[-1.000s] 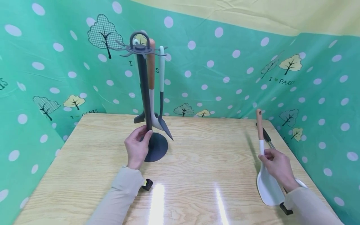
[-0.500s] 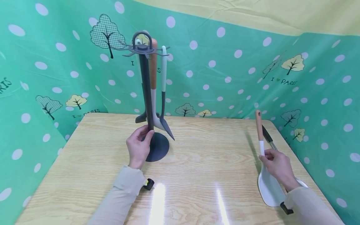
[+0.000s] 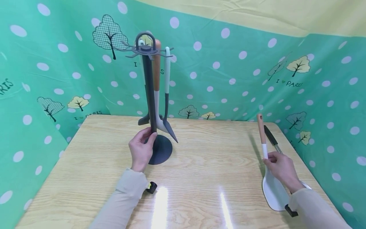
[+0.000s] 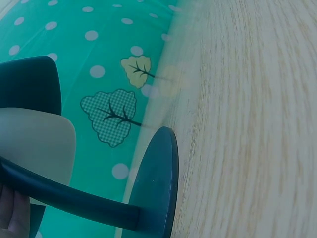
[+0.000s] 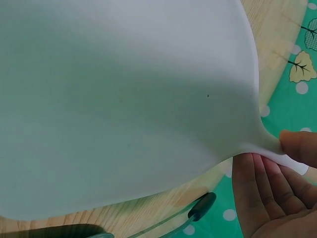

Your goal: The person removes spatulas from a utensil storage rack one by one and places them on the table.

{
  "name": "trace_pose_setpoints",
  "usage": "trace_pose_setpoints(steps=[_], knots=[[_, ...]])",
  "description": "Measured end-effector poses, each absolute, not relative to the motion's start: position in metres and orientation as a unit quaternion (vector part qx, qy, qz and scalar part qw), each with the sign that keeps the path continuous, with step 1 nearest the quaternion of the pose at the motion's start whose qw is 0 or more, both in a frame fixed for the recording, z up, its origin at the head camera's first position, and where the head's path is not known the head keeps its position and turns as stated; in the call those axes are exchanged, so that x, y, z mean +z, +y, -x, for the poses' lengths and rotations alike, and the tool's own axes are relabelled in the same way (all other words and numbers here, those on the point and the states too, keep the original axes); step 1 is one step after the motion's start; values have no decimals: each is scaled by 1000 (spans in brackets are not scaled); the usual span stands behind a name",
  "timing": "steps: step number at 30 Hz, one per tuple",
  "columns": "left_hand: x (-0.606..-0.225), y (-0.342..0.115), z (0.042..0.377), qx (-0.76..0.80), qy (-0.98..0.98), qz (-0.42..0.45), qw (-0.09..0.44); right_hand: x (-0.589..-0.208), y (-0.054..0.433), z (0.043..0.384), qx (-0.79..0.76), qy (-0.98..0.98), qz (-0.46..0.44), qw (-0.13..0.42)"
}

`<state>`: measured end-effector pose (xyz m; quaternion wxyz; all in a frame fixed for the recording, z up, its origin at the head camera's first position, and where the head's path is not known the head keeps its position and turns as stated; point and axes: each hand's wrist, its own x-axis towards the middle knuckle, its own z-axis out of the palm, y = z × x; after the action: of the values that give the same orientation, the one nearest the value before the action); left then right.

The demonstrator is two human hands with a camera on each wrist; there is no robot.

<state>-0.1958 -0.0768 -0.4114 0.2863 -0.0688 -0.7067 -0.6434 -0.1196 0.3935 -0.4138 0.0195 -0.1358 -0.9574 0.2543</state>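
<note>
At the left, my left hand (image 3: 140, 149) pinches the lower post of a black utensil stand (image 3: 150, 95), just above its round base (image 3: 162, 149). In the left wrist view the post (image 4: 74, 198) runs down to the base (image 4: 161, 178), with fingertips (image 4: 12, 213) at the post. My right hand (image 3: 281, 168) pinches the white neck of a spatula (image 3: 274, 190) with a wooden handle. Its broad white blade (image 5: 129, 109) fills most of the right wrist view, thumb (image 5: 299, 146) on one side of the neck, fingers on the other.
Several utensils hang from the stand's hooks, among them a wooden-handled one (image 3: 156, 70) and a mint-handled turner (image 3: 167, 73). Beneath the right hand lies a utensil with a black handle (image 3: 270, 135) and metal shaft. A dotted green cloth (image 3: 217, 79) stands behind the wooden table (image 3: 206, 159).
The spatula's handle end has tipped slightly left and down, leaving more of the black handle beside it showing. My left hand keeps its hold on the post.
</note>
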Motion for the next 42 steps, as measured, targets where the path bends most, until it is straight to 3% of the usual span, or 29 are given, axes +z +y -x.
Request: trace_pose_setpoints(steps=[17, 42], knots=[[-438, -75, 214, -652, -700, 71, 285, -412, 400, 116, 246, -961, 127, 1], [-440, -81, 213, -650, -698, 72, 292, -417, 399, 134, 222, -970, 101, -22]])
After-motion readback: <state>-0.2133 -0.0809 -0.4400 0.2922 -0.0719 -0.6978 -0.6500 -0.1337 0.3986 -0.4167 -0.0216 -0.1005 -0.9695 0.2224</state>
